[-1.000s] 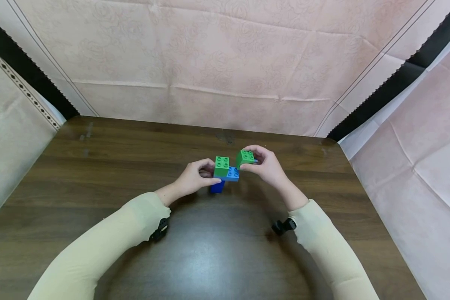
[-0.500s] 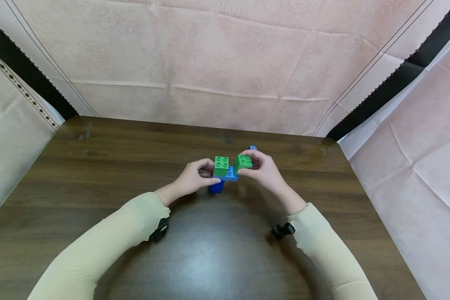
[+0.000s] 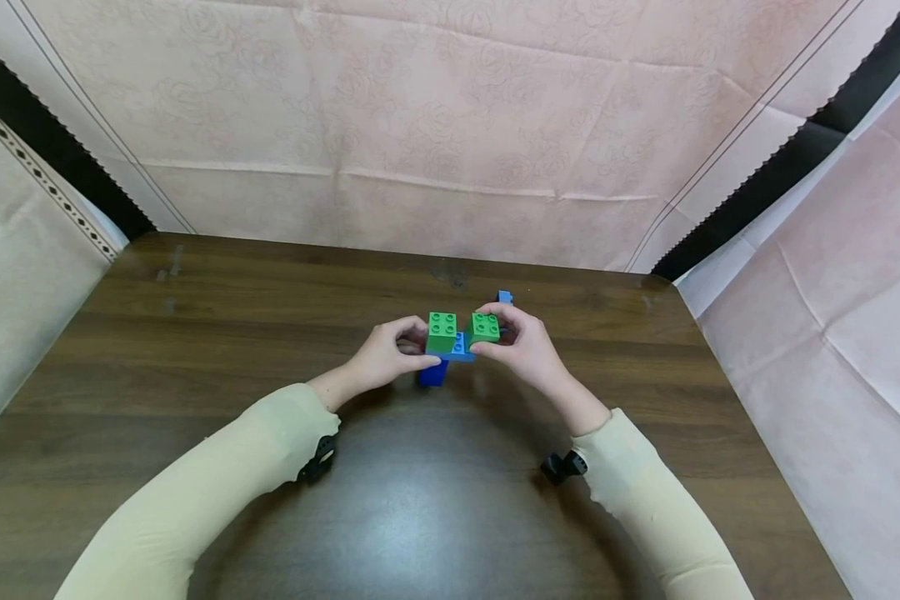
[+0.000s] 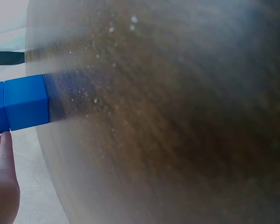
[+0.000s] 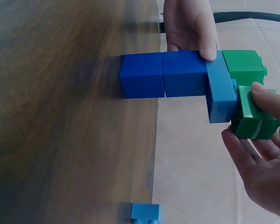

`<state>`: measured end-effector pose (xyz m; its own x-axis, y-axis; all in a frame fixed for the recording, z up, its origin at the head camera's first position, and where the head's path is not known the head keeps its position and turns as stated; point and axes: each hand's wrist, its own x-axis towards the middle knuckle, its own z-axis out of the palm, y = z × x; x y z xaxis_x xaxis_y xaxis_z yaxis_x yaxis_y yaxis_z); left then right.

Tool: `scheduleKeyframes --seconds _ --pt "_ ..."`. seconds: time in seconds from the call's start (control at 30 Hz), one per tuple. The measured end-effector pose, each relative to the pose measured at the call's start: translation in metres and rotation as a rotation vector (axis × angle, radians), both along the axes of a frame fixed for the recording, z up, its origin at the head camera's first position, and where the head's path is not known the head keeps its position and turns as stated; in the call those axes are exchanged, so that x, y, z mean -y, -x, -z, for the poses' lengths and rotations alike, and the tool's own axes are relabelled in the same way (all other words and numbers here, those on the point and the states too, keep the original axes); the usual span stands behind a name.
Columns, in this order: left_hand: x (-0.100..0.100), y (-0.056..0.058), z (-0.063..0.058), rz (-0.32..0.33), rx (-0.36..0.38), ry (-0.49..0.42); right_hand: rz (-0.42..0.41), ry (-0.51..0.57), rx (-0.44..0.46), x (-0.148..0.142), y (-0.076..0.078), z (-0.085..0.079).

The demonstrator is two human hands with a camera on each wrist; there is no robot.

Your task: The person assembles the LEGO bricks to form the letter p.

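Two dark blue building bricks (image 5: pixel 142 76) are stacked upright on the table, with a longer light blue brick (image 5: pixel 221 93) across the top. A green brick (image 3: pixel 442 333) sits on that light blue brick's left end. My left hand (image 3: pixel 384 357) holds the stack from the left, thumb across the front where the light blue and upper dark blue bricks meet. My right hand (image 3: pixel 528 342) pinches a second green brick (image 3: pixel 483 327) between thumb and fingers. In the right wrist view this brick sits slightly tilted, right at the light blue brick's studded right end.
A small light blue brick (image 3: pixel 505 297) lies on the wooden table (image 3: pixel 270 300) behind my right hand, partly hidden by it. Pale patterned cloth (image 3: pixel 450 125) hangs beyond the table's far edge.
My right hand has moved slightly left and down with its green brick, from beside the light blue brick to over its right end. The small brick behind has come into view. My left hand stays put.
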<state>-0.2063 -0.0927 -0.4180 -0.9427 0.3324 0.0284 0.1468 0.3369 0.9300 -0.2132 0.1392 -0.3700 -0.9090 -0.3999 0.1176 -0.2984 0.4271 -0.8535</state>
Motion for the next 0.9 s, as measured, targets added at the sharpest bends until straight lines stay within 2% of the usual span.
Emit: scheduleKeyframes --seconds 0.4,0.67,0.7,0.83,0.9 --pt "0.001 0.0 -0.001 0.012 -0.01 -0.017 -0.015 -0.077 -0.06 0.002 -0.003 -0.003" --pt "0.0 0.0 0.0 0.014 -0.005 -0.022 -0.066 -0.084 -0.002 -0.004 0.002 -0.004" --pt "-0.001 -0.003 -0.004 0.013 -0.004 -0.02 -0.072 -0.084 0.008 -0.006 0.002 -0.004" --pt "-0.001 -0.003 -0.006 0.005 0.0 -0.021 -0.076 -0.063 0.023 -0.009 0.004 -0.005" --pt "-0.001 -0.007 -0.012 0.004 0.001 -0.012 -0.075 -0.047 0.024 -0.009 0.004 -0.005"
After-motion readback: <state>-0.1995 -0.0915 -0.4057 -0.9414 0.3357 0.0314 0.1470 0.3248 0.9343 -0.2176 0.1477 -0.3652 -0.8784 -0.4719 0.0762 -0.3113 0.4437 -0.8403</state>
